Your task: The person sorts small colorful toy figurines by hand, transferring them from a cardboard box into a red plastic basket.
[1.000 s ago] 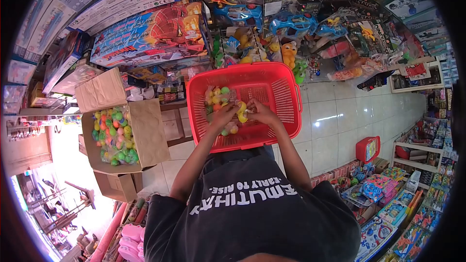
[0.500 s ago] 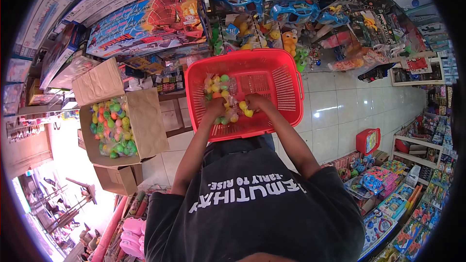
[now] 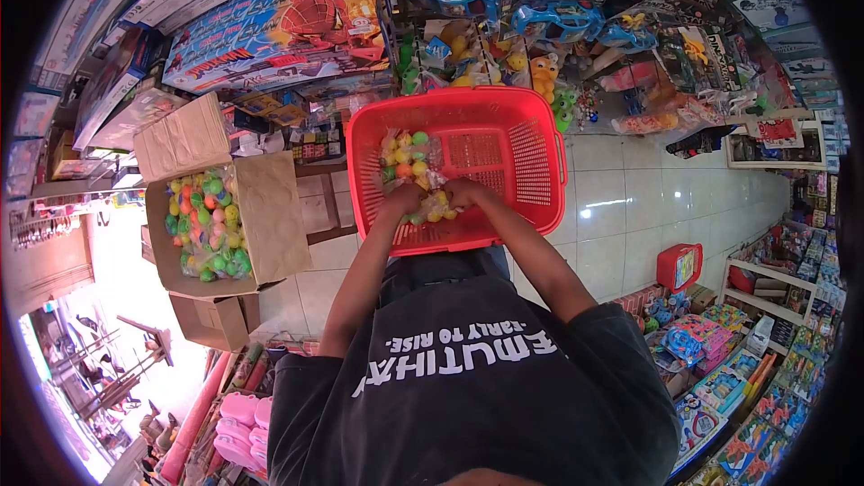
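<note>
My left hand (image 3: pixel 410 197) and right hand (image 3: pixel 463 191) curl beside small, round yellow balls in clear plastic (image 3: pixel 438 205), inside a rectangular red plastic basket (image 3: pixel 477 105); with fingers hidden, I can't tell whether either grips. I seem to be arranging them; the next move calls for pinching the plastic.

Head-worn fisheye camera, facing forward and down, near red basket (image 3: pixel 479 151).

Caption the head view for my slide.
Left hand and right hand at bagged colourful balls inside a red basket.
</note>
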### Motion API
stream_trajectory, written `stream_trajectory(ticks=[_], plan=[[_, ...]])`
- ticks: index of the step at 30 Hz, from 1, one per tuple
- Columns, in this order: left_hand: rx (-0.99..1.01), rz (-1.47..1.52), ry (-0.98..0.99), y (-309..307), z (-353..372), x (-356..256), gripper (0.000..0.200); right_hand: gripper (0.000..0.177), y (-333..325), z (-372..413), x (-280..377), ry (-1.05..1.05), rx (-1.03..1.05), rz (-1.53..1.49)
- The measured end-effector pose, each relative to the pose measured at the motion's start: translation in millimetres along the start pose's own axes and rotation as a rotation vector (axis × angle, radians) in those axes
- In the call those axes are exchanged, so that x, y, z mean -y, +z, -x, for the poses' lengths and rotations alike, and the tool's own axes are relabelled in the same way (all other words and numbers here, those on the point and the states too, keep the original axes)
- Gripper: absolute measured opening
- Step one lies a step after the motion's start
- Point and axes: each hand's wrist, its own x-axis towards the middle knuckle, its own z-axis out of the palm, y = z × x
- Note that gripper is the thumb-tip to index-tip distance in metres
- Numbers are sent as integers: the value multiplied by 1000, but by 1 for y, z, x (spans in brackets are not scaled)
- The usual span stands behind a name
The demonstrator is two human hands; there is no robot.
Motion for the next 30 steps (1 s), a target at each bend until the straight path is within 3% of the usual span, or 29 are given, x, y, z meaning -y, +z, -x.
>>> stream_trajectory(ticks=[4,7,9,17,19,23,25,26,28,29,30], plan=[[17,8,28,-2,-1,0,28,15,0,9,0,-20,-86,-98],[138,-28,-85,-8,-2,-7,38,19,5,-2,-10,-33,2,-252],[153,-45,-71,-13,-1,-9,38,34,4,-5,-14,-45,108,-323],[193,-67,-49,-19,4,-14,38,45,9,-7,-20,-63,215,-393],[99,-34,53,-16,5,-9,27,49,3,1,-20,-43,234,-409],[75,-12,56,-15,11,-9,31,59,-8,29,-5,4,207,-430],[-30,77,76,-34,30,-27,33,61,-22,56,12,29,184,-447],[-41,78,72,-40,39,-32,33,63,-30,75,23,22,130,-421],[-356,198,106,-46,62,-46,31,65,-26,80,17,11,81,-386],[-366,200,99,-48,75,-54,31,61,-18,72,4,-118,-68,-371],[-427,459,107,-53,90,-66,29,57,-12,69,-5,-249,-217,-353]])
